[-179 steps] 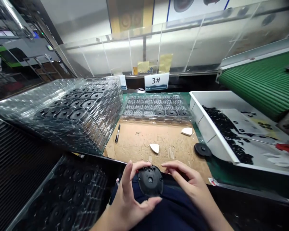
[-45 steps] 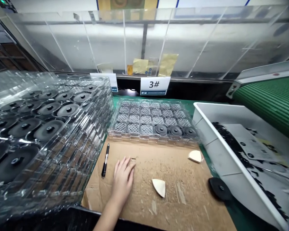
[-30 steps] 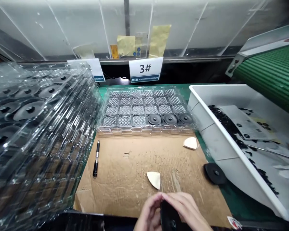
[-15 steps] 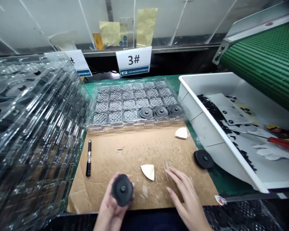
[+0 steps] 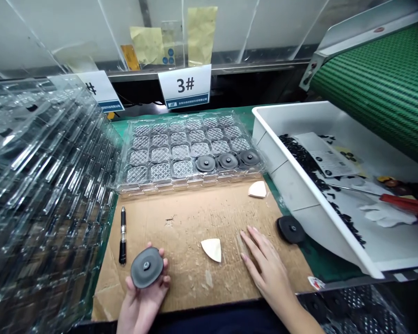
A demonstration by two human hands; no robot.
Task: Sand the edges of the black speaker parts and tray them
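Left hand point(image 5: 146, 299): its grip holds a black rounded disc point(image 5: 139, 273) with a raised hub, thumb at one edge and fingers round the other, hub side tilted up toward the camera, above the near-left part of the cardboard. Right hand point(image 5: 270, 273) has an empty grip, fingers loosely spread and palm down over the cardboard; whether the fingertips touch it, I cannot tell.

Around them, a tall stack of clear plastic trays point(image 5: 55, 195) fills the left side, blurred. A green conveyor belt point(image 5: 379, 88) slopes across the upper right. Below it, a white bin point(image 5: 292, 195) holds small black pieces point(image 5: 299, 157), a printed sheet point(image 5: 320, 162), a red-handled screwdriver point(image 5: 400, 204) and a white glove point(image 5: 386, 215). The brown cardboard sheet point(image 5: 181, 208) lies on the green table point(image 5: 322, 262). Behind it sits a clear compartment tray point(image 5: 160, 150), with three similar discs point(image 5: 227, 161) in the right half of its nearest row.

A white "3#" sign point(image 5: 185, 87) stands behind that tray. One loose disc point(image 5: 290, 229) lies at the cardboard's right edge, just beside the bin. Smaller still are a black pen point(image 5: 123, 236) near the held disc and two white wedge-shaped pieces point(image 5: 212, 249), well apart on the cardboard.
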